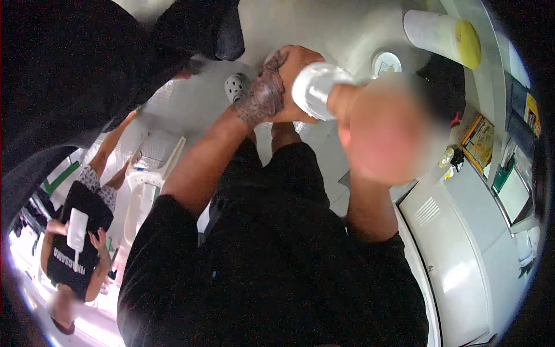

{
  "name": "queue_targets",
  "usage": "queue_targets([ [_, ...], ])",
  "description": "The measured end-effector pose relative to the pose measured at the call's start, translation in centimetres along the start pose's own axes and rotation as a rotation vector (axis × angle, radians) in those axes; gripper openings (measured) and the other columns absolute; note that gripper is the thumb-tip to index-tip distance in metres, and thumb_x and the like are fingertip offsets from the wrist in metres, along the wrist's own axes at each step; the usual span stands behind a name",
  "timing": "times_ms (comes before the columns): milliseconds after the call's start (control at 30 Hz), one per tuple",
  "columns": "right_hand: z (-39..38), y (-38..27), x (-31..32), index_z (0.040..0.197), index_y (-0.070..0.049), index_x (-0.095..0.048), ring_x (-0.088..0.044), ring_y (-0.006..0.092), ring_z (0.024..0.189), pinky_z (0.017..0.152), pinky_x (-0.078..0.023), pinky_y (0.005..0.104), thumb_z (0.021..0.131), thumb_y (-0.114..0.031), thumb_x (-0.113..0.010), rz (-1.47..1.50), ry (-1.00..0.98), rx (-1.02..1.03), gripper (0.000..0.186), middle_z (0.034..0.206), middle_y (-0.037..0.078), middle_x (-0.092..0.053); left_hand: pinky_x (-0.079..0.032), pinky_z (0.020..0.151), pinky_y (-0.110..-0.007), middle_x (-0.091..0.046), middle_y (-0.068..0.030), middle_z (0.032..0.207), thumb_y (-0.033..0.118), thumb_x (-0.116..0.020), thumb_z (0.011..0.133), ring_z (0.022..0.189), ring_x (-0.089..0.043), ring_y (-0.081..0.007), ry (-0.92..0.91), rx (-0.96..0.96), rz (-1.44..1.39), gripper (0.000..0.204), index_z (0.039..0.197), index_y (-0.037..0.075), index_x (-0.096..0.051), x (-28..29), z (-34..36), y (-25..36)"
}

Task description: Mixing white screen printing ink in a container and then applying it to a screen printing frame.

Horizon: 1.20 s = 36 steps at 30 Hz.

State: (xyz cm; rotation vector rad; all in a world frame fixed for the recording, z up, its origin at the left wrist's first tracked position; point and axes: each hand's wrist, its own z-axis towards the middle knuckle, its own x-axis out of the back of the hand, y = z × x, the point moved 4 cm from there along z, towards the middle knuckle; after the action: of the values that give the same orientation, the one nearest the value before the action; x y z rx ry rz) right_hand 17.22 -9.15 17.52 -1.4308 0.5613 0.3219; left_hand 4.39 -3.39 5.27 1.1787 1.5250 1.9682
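Grey floor below, left hand (277,87) and blurred right hand (381,130) both grasp a clear plastic bottle (317,89).

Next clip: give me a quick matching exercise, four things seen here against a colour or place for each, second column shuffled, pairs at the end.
Things:
1. Clear plastic container
2. Cylinder with yellow end
3. White plastic chair
4. Perforated clog

Places or colours:
A. on the floor, beyond the hands
B. held between the left hand and right hand
C. lower left, beside a seated person
D. lying on the counter, upper right

Pairs: 1-B, 2-D, 3-C, 4-A
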Motion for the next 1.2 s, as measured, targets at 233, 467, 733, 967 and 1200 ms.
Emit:
queue_targets([
  [233,4.7,-4.2,0.8,0.074,-0.011,-0.041,-0.037,0.0172,0.062,0.064,-0.030,0.0367,0.095,-0.029,-0.041,-0.099,-0.067,-0.224,0.028,0.067,0.005,-0.039,-0.044,0.106,-0.043,-0.056,-0.0151,0.128,0.038,-0.095,0.050,0.121,-0.056,-0.0333,0.021,-0.088,-0.034,0.098,0.131,0.004,-0.051,-0.6,0.5,-3.2],
  [467,-0.5,2.1,2.2,0.082,-0.002,-0.058,-0.050,0.0253,0.058,0.055,-0.043,0.0388,0.099,-0.022,-0.053,-0.969,-0.219,0.431,0.027,0.071,0.012,-0.056,-0.045,0.106,-0.044,-0.054,-0.0145,0.133,0.032,-0.097,0.048,0.124,-0.056,-0.0339,0.054,-0.115,-0.199,0.107,0.138,0.009,-0.044,0.1,1.0,-4.8],
  [733,2.6,-0.3,-1.8,0.093,-0.001,-0.066,-0.061,0.0244,0.067,0.058,-0.045,0.0371,0.094,-0.027,-0.057,-0.675,-0.309,-0.012,0.027,0.084,0.010,-0.070,-0.047,0.106,-0.041,-0.059,-0.0143,0.130,0.028,-0.095,0.050,0.120,-0.060,-0.0317,-0.096,-0.207,-0.164,0.097,0.135,0.009,-0.052,4.0,2.5,-1.8],
  [967,5.9,-1.0,-2.2,0.067,-0.005,-0.043,-0.035,0.0195,0.057,0.059,-0.030,0.0375,0.094,-0.035,-0.038,-0.031,0.081,0.088,0.040,0.063,0.007,-0.039,-0.044,0.106,-0.045,-0.056,-0.0177,0.132,0.039,-0.098,0.044,0.124,-0.056,-0.0329,0.447,-0.035,-0.084,0.109,0.135,0.006,-0.050,0.3,0.2,-0.1],
  [1200,7.2,1.7,-1.9,0.068,0.002,-0.050,-0.043,0.0213,0.052,0.050,-0.033,0.0352,0.097,-0.022,-0.045,-0.035,-0.134,-0.054,0.039,0.059,0.010,-0.043,-0.044,0.107,-0.047,-0.052,-0.0234,0.138,0.042,-0.098,0.041,0.125,-0.054,-0.0370,0.101,-0.052,-0.088,0.118,0.140,0.004,-0.046,3.9,2.3,-1.6],
])
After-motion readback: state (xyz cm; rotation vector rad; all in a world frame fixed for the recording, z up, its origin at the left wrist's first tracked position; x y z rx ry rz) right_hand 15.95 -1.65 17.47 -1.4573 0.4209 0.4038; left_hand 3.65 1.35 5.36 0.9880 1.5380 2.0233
